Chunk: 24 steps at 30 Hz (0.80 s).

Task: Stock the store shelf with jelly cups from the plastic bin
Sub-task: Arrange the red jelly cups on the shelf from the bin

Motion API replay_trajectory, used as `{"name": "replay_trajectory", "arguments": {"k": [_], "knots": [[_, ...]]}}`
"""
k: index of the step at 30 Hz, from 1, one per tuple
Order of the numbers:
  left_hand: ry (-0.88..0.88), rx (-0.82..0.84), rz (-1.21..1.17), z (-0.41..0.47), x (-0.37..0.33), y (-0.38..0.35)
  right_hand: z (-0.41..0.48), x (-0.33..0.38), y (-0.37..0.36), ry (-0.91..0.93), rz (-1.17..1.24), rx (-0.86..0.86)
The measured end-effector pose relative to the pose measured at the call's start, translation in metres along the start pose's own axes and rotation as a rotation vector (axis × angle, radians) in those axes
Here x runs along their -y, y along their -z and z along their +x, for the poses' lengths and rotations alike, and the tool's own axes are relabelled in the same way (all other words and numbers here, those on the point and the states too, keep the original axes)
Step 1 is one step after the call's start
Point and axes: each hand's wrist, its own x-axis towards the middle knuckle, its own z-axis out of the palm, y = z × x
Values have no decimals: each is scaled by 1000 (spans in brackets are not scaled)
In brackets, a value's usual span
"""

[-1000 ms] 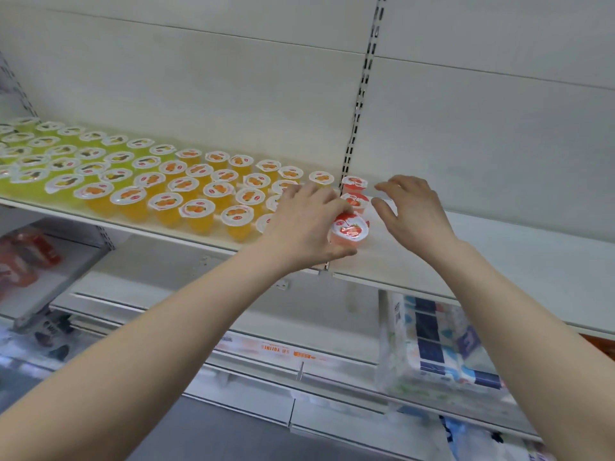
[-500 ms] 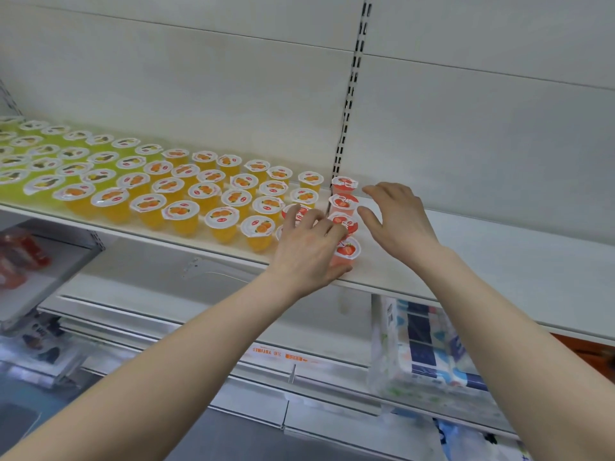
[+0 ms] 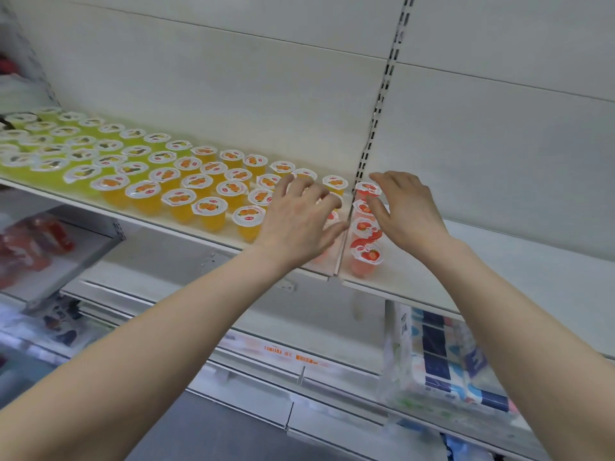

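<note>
On the white store shelf (image 3: 499,261), a front-to-back row of red strawberry jelly cups (image 3: 366,252) is flanked by the left hand (image 3: 296,221) and right hand (image 3: 404,211), each grip open with nothing held. The front cup sits near the shelf edge, so a nudge could probably tip it off. Lid writing is too small to read; no plastic bin is seen.

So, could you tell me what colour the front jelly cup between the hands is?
Pinkish red, its white lid printed with strawberries; front jelly cup, head view.
</note>
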Motion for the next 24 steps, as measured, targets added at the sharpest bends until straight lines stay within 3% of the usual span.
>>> {"name": "replay_trajectory", "arguments": {"k": [10,24], "knots": [[200,-40,173,-61,149,65,55,129,-28,251,42,-34],[603,74,401,-285,385,207,113,469,-131,673,269,-45]]}}
